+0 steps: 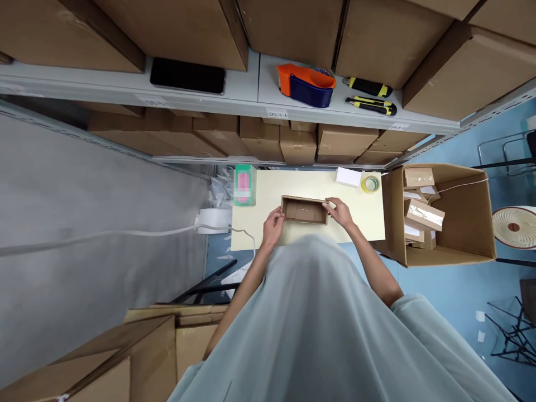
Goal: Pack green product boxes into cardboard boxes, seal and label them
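A small open cardboard box rests on the pale yellow table, its inside bare and facing up. My left hand grips its left end, fingers pressed against the wall. At the opposite end my right hand pinches the right wall near the top edge. Toward the table's back left corner stands a green and pink box. A white box and a roll of yellow tape lie at the back right.
A large carton with several small parcels adjoins the table's right side. Above the table, a grey shelf carries a black phone, an orange and blue tape dispenser and two utility knives. A white cable crosses from the left.
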`<state>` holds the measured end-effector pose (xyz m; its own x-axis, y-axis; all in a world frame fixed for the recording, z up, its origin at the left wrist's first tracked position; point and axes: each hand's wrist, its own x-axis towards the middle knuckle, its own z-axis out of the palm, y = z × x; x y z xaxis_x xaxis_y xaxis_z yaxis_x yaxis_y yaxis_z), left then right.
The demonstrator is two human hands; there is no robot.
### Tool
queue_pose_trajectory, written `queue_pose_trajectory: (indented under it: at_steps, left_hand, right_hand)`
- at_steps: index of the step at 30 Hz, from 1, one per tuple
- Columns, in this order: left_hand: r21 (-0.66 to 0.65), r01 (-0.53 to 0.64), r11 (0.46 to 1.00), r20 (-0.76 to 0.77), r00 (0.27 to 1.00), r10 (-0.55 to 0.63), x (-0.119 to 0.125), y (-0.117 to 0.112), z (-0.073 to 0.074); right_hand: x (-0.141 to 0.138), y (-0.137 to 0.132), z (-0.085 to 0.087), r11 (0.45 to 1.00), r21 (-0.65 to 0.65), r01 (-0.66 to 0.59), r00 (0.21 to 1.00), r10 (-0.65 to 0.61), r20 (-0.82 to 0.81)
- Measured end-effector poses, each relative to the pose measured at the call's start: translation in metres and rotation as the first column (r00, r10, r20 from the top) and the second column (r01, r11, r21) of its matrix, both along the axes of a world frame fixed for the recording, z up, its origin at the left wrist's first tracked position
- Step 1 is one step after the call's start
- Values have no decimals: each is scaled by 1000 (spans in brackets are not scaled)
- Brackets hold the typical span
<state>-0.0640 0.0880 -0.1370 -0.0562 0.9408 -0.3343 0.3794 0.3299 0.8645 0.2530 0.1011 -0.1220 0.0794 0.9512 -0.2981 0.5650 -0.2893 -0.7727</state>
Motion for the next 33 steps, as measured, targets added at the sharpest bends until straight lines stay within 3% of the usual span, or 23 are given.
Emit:
queue_pose_trajectory:
  at_steps: [2, 5, 9, 13, 22, 27, 33]
  left_hand:
    - [-12, 61, 998, 37, 997, -60, -4, -2, -7]
    - [-43, 184, 982, 71, 981, -180, -8, -7, -15]
    - [-88, 249, 965, -75, 964, -256, -7, -13, -19]
    - [-35, 215, 976, -158, 963, -218, -1, -17, -20]
    - [-59, 282, 958, -107, 952, -287, -11, -29, -27]
    - [-77, 290, 954, -111, 948, -297, -16, -33, -25]
    - [-9, 247, 969, -111, 963, -246, -34, -38, -19]
  right_hand:
    - [0, 7, 0, 1000, -17, -22, 997, 23, 78]
    - [-7, 15, -7, 992, -69, 106, 978, -92, 185]
    - [-22, 18, -17, 964, 14, 264, 948, -263, 182]
    - [-27, 8, -20, 978, 67, 200, 958, -209, 194]
    - [-17, -43, -13, 993, 70, 90, 981, -101, 164]
    - [-24, -47, -7, 997, 37, 70, 974, -76, 213]
    - [-43, -53, 14, 994, 86, 74, 972, -91, 216]
